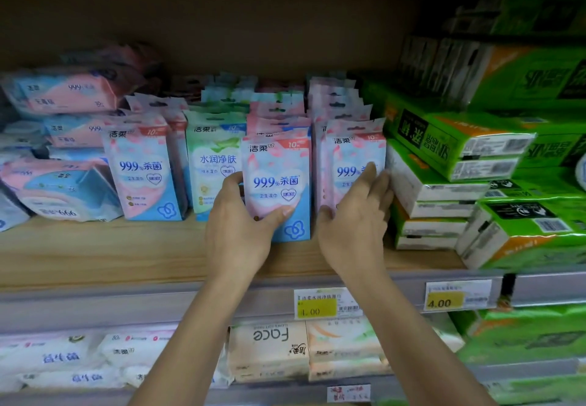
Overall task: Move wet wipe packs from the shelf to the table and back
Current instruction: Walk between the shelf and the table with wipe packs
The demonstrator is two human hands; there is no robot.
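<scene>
Several small pink-and-blue wet wipe packs stand upright in rows on a wooden shelf (126, 253). My left hand (236, 231) grips the front pack of the middle row (279, 180), thumb across its lower front and fingers round its left edge. My right hand (355, 218) holds the front pack of the right row (352, 158), fingers over its right edge and thumb at its lower left. Both packs stand on the shelf. A further pink-and-blue pack (144, 171) and a green-and-white pack (215, 164) stand to the left.
Larger pink wipe bags (60, 190) are piled at the far left. Green tissue bundles (459, 152) are stacked tight against the right row. Price tags (320, 304) hang on the shelf rail. Tissue packs (269, 351) fill the lower shelf.
</scene>
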